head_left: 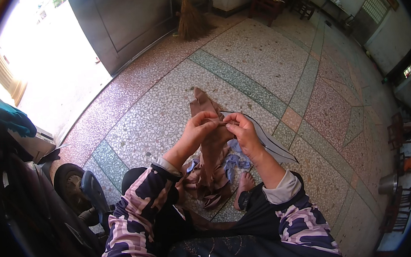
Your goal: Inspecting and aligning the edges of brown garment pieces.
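Observation:
Brown cloth [213, 159] hangs from my two hands and gathers in folds on the floor between my feet. My left hand [200, 127] pinches an edge of it, thumb against fingers. Close beside it, my right hand [242, 131] pinches the same edge, fingertips almost touching the left ones. A strip of the cloth sticks up beyond my left hand. Crumpled blue cloth pieces [236, 164] lie by the brown heap, near my bare right foot [244, 187]. Behind my right wrist is a flat white piece with a dark edge [270, 145].
At my left stand a wheel [72, 187] and a dark vehicle body [49, 223]. A straw broom [191, 18] leans by the dark door [125, 23], beside a bright doorway. Wooden chairs [399, 210] and a metal bucket [387, 184] stand far right on the terrazzo floor [163, 88].

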`<state>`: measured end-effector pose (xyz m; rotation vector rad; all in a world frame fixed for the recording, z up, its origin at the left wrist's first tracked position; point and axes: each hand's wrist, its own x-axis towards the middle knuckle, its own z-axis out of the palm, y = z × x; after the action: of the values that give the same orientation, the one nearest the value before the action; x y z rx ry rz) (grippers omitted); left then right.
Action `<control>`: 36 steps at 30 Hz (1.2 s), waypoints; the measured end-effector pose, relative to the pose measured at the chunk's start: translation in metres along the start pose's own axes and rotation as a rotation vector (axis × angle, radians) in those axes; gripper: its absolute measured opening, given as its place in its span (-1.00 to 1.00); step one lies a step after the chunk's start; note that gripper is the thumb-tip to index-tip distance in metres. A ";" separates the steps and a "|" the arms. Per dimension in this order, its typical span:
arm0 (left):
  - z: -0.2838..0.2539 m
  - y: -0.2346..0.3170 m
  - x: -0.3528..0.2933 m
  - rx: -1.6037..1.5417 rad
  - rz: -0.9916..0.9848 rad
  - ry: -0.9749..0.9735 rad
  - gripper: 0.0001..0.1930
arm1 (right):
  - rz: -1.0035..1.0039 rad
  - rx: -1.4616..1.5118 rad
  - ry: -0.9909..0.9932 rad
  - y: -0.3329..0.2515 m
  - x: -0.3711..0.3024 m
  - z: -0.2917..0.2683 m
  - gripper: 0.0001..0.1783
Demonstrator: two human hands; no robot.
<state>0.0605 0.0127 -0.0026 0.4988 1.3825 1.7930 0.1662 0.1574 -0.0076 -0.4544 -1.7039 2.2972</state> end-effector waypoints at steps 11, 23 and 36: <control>0.003 0.003 -0.002 0.351 0.185 0.019 -0.73 | 0.000 -0.077 0.010 0.004 0.003 -0.001 -0.83; -0.006 -0.006 0.004 0.037 0.001 -0.024 -0.79 | -0.047 -0.085 0.075 -0.002 -0.001 0.004 -0.82; -0.001 0.000 0.001 0.055 0.025 -0.046 -0.74 | -0.086 -0.129 0.018 0.005 0.000 -0.001 -0.81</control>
<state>0.0594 0.0124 -0.0031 0.5859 1.4027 1.7563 0.1664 0.1567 -0.0122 -0.4164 -1.8328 2.1268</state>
